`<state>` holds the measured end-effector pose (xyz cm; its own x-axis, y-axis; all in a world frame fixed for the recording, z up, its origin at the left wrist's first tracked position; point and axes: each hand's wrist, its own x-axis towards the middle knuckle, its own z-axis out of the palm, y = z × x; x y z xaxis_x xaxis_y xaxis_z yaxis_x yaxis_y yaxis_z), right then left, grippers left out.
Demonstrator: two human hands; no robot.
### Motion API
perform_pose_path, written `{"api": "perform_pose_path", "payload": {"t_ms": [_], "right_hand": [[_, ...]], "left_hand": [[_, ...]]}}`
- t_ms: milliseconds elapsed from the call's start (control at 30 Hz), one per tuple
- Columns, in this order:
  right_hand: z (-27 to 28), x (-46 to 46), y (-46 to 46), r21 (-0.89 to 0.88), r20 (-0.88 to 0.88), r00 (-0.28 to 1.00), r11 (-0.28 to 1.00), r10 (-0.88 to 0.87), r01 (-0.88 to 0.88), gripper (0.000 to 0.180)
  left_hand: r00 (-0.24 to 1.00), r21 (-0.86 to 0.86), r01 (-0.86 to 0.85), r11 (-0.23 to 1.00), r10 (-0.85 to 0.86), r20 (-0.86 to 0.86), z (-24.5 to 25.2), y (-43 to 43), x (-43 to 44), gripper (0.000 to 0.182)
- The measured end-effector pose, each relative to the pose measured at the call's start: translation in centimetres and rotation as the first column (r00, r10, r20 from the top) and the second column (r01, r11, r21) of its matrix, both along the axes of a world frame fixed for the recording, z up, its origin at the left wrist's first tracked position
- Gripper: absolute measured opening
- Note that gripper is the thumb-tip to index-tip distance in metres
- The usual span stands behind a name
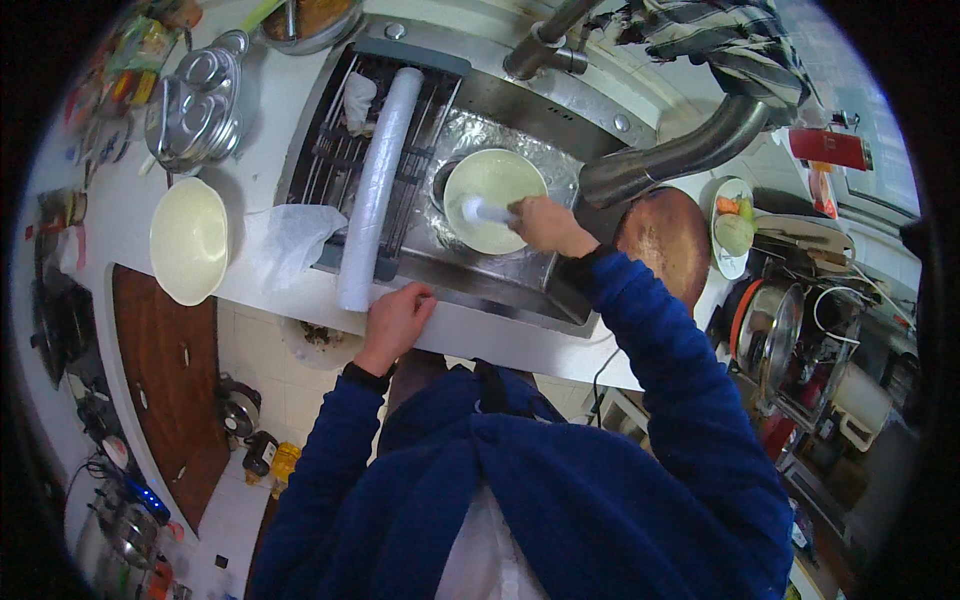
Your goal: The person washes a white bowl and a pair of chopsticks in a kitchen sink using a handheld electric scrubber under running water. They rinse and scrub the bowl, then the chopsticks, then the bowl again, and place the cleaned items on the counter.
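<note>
My right hand (551, 225) grips the handle of a white utensil (487, 212), perhaps a brush, whose blurred pale head is inside a cream bowl (493, 169). That bowl sits in the stainless steel sink (517, 271), over or beside the dark drain. At the counter's front edge, my left hand (397, 319) rests with loosely bent fingers and holds nothing. Just beside it is the lower end of a long roll of plastic film (381, 187). The roll lies across a dish rack (322, 161) set over the sink's left part.
Left of the rack are a thin white sheet (296, 240), another cream bowl (189, 244) and stacked metal pans (199, 112). A tap (536, 49) and thick metal pipe (682, 154) reach over the sink. To the right stand a round brown board (664, 244) and a vegetable dish (733, 225).
</note>
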<state>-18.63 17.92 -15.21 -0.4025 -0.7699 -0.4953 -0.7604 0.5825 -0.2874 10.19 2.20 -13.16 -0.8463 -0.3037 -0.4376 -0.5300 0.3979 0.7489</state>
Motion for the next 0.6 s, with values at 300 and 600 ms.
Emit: {"api": "perform_pose_path", "payload": {"t_ms": [300, 600], "right_hand": [[1.8, 0.1, 3.0, 0.168, -0.061, 0.995, 0.982, -0.08, 0.089, 0.022], [0.8, 0.9, 2.8, -0.043, -0.186, 0.918, 0.936, -0.35, 0.348, 0.021]], "left_hand": [[0.913, -0.279, 0.377, 0.883, -0.406, -0.052, -0.4, 0.8, -7.5, 0.02], [0.733, -0.337, 0.674, 0.658, -0.654, 0.19, -3.7, 1.8, -12.4, 0.02]]}}
